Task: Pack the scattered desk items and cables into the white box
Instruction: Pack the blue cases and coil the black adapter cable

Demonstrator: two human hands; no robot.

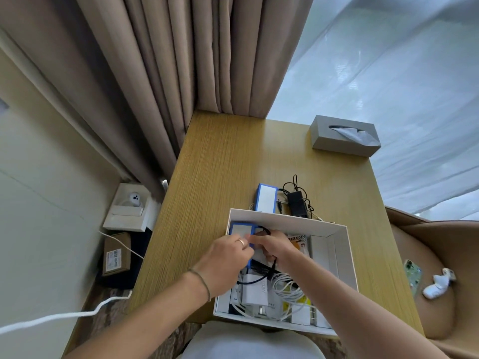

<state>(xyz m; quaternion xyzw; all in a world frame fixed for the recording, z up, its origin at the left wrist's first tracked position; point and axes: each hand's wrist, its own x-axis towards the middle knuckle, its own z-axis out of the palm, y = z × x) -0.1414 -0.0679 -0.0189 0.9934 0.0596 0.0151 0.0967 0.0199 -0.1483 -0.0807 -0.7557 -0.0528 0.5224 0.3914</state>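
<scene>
Sitting square on the near part of the wooden desk [215, 161] is the white box [347, 257], a shallow open tray with tall plain white walls, and everything here is placed from it. Its inside is already crowded: a white power adapter [255, 290] with grey lettering lies near the box's near wall, a loose coil of white cable [287, 285] sits just beside that adapter, and a bit of printed packaging with orange and red on it [300, 243] shows toward the box's far right side. In the box's far left corner rests a blue-edged device with a pale face [239, 230], and both hands meet right over it. The left hand [228, 257] comes in from the box's left wall, fingers curled down onto the blue device, a ring showing on one finger. The right hand [274, 248] is curled too, pinching a thin black cable [263, 230] that loops at the device's end. Just beyond the box's far wall, still out on the desk, lies a second blue device [267, 198], and touching its right side a black adapter with its tangled black cord [297, 200]. Well beyond the box, at the desk's far right corner, stands a grey tissue box [334, 136].
</scene>
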